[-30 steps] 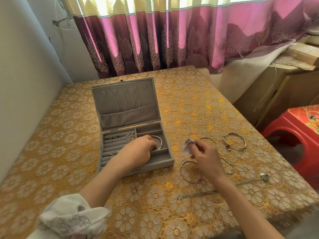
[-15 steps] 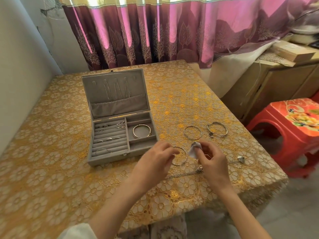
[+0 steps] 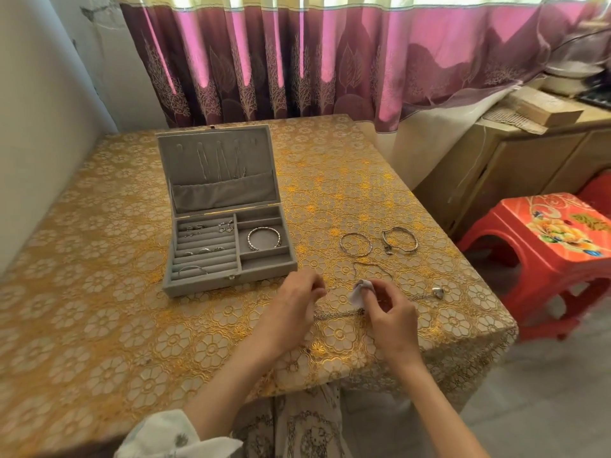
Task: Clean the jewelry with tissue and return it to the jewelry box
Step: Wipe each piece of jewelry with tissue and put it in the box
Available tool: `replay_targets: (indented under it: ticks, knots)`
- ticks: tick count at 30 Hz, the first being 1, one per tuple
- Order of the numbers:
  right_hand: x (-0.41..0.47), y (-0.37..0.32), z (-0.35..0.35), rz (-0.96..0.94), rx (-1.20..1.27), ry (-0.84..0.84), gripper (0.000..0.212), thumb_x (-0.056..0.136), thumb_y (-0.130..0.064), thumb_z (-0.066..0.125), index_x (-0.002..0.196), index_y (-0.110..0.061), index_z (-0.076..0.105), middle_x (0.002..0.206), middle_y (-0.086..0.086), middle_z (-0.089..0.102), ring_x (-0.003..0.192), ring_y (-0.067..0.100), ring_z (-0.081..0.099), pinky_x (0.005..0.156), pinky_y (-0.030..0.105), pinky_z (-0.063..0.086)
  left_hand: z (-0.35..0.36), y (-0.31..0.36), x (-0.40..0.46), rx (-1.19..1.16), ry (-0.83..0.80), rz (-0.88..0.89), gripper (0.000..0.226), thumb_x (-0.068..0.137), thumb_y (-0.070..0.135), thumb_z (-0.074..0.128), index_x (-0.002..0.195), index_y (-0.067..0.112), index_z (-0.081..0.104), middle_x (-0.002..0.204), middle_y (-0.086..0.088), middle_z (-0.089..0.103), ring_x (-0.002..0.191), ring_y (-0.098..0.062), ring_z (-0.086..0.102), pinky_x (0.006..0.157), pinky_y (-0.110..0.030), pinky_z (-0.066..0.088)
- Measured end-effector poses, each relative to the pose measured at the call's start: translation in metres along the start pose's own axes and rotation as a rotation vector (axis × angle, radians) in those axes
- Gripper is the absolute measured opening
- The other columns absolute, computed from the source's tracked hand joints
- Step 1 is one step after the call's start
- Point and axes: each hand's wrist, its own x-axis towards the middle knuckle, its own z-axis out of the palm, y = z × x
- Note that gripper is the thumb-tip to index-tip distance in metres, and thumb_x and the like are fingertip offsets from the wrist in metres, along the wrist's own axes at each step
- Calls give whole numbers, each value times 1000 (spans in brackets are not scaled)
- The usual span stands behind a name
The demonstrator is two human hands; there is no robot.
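My left hand (image 3: 297, 302) pinches one side of a thin silver bangle (image 3: 373, 266) just above the table. My right hand (image 3: 388, 312) pinches a small white tissue (image 3: 358, 292) against the bangle's other side. The grey jewelry box (image 3: 198, 285) stands open to the left of both hands, with rings in its slots and a beaded bangle (image 3: 264, 238) in a right compartment. Two more silver bangles lie on the cloth beyond my hands, one plain (image 3: 356, 245) and one thicker (image 3: 400, 239). A silver chain (image 3: 340, 314) lies under my hands, and its pendant (image 3: 438, 292) shows at the right.
The table (image 3: 99, 292) has a gold floral lace cloth and stands against a wall on the left, with a purple curtain (image 3: 297, 61) behind it. A red plastic stool (image 3: 545, 246) and a wooden cabinet (image 3: 512, 166) stand to the right, off the table's edge.
My left hand left the jewelry box, where the beaded bangle stays, and picked up a thin bangle from the cloth. Both hands came together near the front edge. The view pulled back.
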Motion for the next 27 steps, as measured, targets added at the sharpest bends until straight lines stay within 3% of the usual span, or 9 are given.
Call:
replay_targets:
  ticks: [5, 11, 17, 22, 27]
  knots:
    - [-6, -15, 8, -5, 38, -67, 10, 89, -18, 59, 95, -25, 60, 92, -4, 63, 85, 9, 60, 68, 17, 49, -37, -3, -22, -411, 142, -224, 16, 91, 6, 50, 84, 20, 54, 74, -3, 61, 66, -11, 60, 66, -19, 52]
    - [-20, -47, 35, -101, 72, -211, 15, 86, -16, 61, 91, -31, 60, 91, -9, 62, 84, 2, 59, 71, 16, 50, -67, -28, -59, -704, 210, -397, 18, 92, 6, 49, 100, 16, 62, 68, -3, 64, 67, -14, 62, 63, -24, 52]
    - [-29, -56, 62, -132, 26, -365, 15, 86, -17, 62, 98, -26, 63, 92, -9, 65, 82, 2, 59, 67, 16, 48, -73, -40, -82, -746, 165, -448, 19, 91, 6, 50, 96, 15, 66, 67, 0, 63, 62, -9, 58, 57, -18, 49]
    - [-33, -64, 67, -146, 22, -453, 19, 86, -15, 62, 92, -33, 63, 89, -13, 64, 81, 3, 59, 68, 17, 48, -69, -48, -90, -730, 151, -465, 18, 90, 9, 53, 94, 18, 68, 68, 0, 64, 60, -9, 58, 54, -17, 47]
    - [-34, -64, 68, -153, -54, -502, 16, 86, -14, 62, 99, -21, 68, 89, -13, 63, 80, 1, 57, 66, 14, 45, -66, -48, -90, -697, 171, -410, 15, 89, 12, 55, 96, 18, 67, 70, -4, 63, 57, -5, 56, 52, -14, 44]
